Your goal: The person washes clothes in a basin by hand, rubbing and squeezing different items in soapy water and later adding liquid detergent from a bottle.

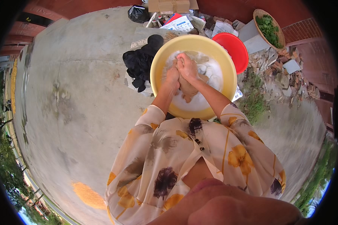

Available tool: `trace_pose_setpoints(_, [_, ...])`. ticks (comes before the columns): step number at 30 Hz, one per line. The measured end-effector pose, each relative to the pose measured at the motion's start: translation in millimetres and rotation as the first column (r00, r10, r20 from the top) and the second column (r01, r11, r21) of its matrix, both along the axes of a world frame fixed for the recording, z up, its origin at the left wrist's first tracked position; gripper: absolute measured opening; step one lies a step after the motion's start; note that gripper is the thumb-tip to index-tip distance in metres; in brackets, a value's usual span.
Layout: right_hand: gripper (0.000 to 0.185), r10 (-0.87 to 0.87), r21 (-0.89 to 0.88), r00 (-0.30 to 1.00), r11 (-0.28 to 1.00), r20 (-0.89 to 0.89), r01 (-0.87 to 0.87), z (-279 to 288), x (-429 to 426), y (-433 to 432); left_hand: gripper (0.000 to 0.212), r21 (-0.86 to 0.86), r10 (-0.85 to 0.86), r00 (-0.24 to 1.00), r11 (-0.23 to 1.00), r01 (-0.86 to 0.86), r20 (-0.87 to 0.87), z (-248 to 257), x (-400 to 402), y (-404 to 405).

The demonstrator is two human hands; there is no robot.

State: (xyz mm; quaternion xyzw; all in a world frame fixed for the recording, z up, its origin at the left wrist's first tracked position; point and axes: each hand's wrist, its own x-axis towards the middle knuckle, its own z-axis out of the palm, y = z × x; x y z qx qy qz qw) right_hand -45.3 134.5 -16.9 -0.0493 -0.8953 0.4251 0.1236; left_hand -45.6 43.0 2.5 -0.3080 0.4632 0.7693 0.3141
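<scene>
A large yellow plastic basin [231, 81] stands before me with suds and water in it. Over it, my left hand [173, 75] and my right hand [187, 67] press together around a wet tan cloth [188, 85]. The cloth trails down from my hands towards the foam [198, 102]. White bundled things [211, 73], perhaps cloth, sit in the suds beside my right hand. Fingers and folds hide part of the grip.
Dark cloth [139, 60] lies in a heap left of the basin. Behind it on the right is a red basin [236, 50]. Farther back are a black bag [138, 14], a cardboard box [169, 5], a basket of greens [269, 29] and rubble [284, 70].
</scene>
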Motion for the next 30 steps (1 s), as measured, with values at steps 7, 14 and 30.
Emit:
trace_pose_setpoints(7, [0.014, 0.263, 0.017, 0.937, 0.964, -0.232, -0.267, 36.2, 20.8, -55.5, 0.04, 0.407, 0.013, 0.957, 0.906, 0.111, -0.291, -81.2, -0.5, -54.5])
trace_pose_setpoints(14, [0.015, 0.199, 0.041, 0.968, 0.98, -0.152, -0.195, 39.1, 24.5, -47.8, 0.038, 0.152, 0.094, 0.995, 0.985, -0.087, -0.038, -17.7, -2.1, -25.2])
trace_pose_setpoints(30, [0.042, 0.089, 0.304, 0.883, 0.919, 0.461, -0.251, -44.3, -46.1, 4.9, 0.04, -0.004, 0.342, 0.939, 0.94, -0.342, -0.025, -13.7, 20.8, -44.7])
